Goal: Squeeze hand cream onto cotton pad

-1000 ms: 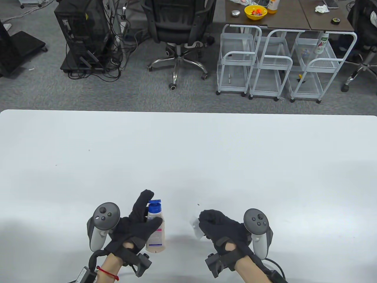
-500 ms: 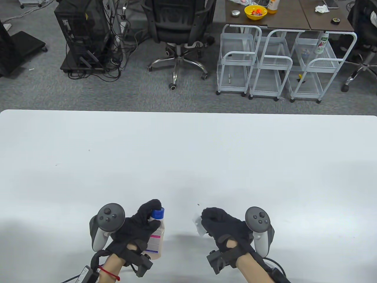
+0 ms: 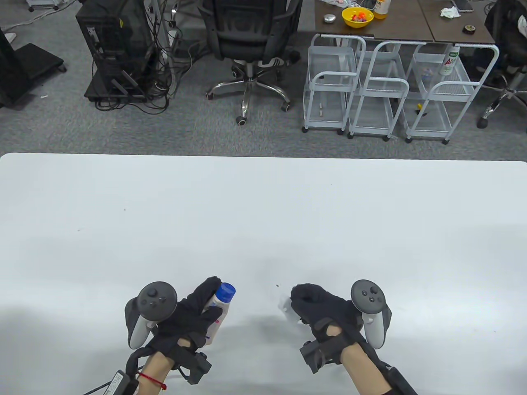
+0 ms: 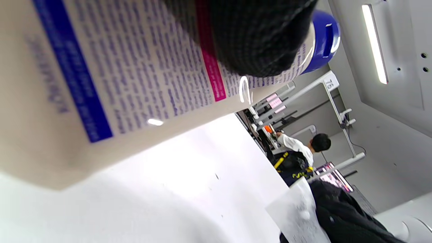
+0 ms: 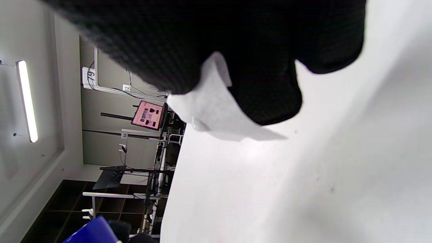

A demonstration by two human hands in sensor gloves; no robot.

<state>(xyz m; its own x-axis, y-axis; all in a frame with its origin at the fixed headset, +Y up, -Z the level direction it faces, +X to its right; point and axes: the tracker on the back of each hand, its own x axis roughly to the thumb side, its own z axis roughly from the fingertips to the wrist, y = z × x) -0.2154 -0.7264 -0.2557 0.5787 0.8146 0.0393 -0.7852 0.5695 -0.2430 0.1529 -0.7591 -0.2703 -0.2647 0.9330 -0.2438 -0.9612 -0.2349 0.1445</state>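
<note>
My left hand (image 3: 193, 317) grips a beige hand cream tube (image 3: 217, 306) with a blue cap (image 3: 225, 291), lifted off the white table (image 3: 263, 214) and tilted with the cap toward the upper right. The left wrist view shows the tube's printed label (image 4: 111, 84) and the closed blue cap (image 4: 324, 40) under my fingers. My right hand (image 3: 319, 308) pinches a white cotton pad (image 3: 285, 305) at its left side. In the right wrist view the pad (image 5: 212, 108) sits between thumb and fingers above the table. The pad also shows in the left wrist view (image 4: 297, 216).
Beyond the table's far edge stand an office chair (image 3: 247, 45), a computer tower (image 3: 115, 49) with cables, and white wire carts (image 3: 370, 90). A small dark speck (image 3: 277, 285) lies on the table between my hands.
My left hand lifted the tube off the table and tilted its cap up and to the right. My right hand with the pad shifted a little to the right.
</note>
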